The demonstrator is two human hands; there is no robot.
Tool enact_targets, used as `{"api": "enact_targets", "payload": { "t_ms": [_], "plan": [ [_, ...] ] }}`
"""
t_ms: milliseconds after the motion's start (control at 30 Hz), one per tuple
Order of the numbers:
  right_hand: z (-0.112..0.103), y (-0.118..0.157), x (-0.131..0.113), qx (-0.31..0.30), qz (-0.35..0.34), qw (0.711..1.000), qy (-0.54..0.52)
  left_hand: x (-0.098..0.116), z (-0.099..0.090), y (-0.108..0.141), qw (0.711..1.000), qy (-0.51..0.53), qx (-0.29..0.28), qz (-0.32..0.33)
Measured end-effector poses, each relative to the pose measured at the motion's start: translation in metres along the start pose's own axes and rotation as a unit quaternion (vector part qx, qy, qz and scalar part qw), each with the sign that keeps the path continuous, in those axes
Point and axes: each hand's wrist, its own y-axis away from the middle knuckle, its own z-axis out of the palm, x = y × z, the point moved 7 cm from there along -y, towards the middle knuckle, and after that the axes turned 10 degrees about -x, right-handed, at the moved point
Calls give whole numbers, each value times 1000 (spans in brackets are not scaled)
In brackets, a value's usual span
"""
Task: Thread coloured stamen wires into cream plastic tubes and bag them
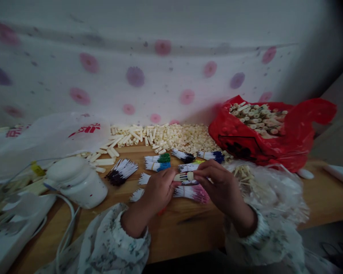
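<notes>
Between my two hands is a short cream plastic tube (183,176) with dark stripes along its side. The fingers of my left hand (161,187) are closed on its left end. At its right end, the fingertips of my right hand (218,183) pinch the pale cap. Just behind and below the hands lie bundles of white sticks with coloured ends: green (157,158), blue (157,166), pink (191,192) and dark blue (210,156). A black-ended bundle (122,171) is fanned out left of them on the wooden table (185,232).
Cream tubes (131,136) and small cream parts (185,137) are heaped along the back. A red bag (263,146) of assembled pieces stands back right, with a clear plastic bag (274,190) before it. At left are a white jar-shaped device (78,182), cables and a power strip (20,232).
</notes>
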Motion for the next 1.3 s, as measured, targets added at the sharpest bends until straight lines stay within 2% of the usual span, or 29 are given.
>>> {"api": "enact_targets", "payload": {
  "t_ms": [100, 200, 267, 400, 467, 533, 633, 767, 833, 900, 1033, 1167, 1300],
  "plan": [
    [-1, 0, 2, -14, -16, 1000, -10, 1, 3, 1, 1000, 22, -15, 7],
    [1, -1, 2, -68, -52, 996, -18, 1, 10, 1, 992, 105, -75, 9],
    [4, -2, 6, -88, -58, 994, -26, -3, 13, 0, 985, 133, -106, -15],
    [8, -3, 25, -65, 3, 995, -75, -9, 11, -1, 984, 141, -85, -66],
    [10, -4, 31, -47, 30, 992, -115, -7, 14, -2, 975, 195, -74, -71],
    [9, -5, 33, -22, 49, 988, -145, -4, 21, -1, 949, 293, -86, -80],
    [10, -5, 36, 14, 101, 967, -232, 1, 36, 1, 880, 450, -120, -92],
    [34, -3, 38, -11, 163, 893, -418, 5, 46, 2, 798, 586, -118, -82],
    [42, -3, 38, -16, 182, 868, -462, 5, 48, 3, 776, 614, -116, -81],
    [45, -3, 39, -4, 199, 858, -473, 5, 46, 2, 774, 617, -115, -77],
    [44, -6, 37, 13, 214, 862, -460, 6, 42, 1, 792, 594, -115, -78],
    [43, -6, 35, 14, 211, 890, -403, 6, 43, 2, 800, 582, -115, -87],
    [39, -4, 33, -4, 177, 932, -317, 6, 46, 4, 776, 612, -115, -101]
  ]
}}
